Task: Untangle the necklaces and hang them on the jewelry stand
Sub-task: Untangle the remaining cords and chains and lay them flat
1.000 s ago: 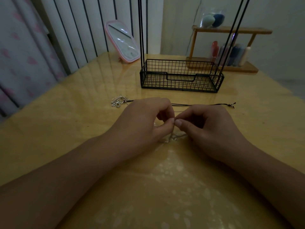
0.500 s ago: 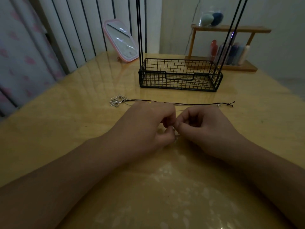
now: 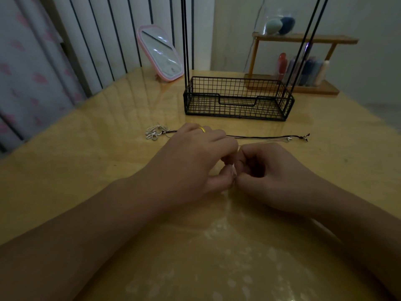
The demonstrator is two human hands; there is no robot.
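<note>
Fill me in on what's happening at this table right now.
A person sits at a glossy wooden table, working both hands together on something small. The left hand and right hand meet fingertip to fingertip, apparently pinching a thin silver chain, which is hard to make out. Behind them a black cord necklace lies stretched out, with a silver pendant cluster at its left end. The black wire jewelry stand behind has nothing in its basket.

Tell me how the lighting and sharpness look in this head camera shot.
Head view: dim throughout; pale glare patches on the glossy yellow wooden table; wide-angle bowing tilts the black wire jewelry stand; the fine chain between the left hand and right hand is barely discernible.
</note>
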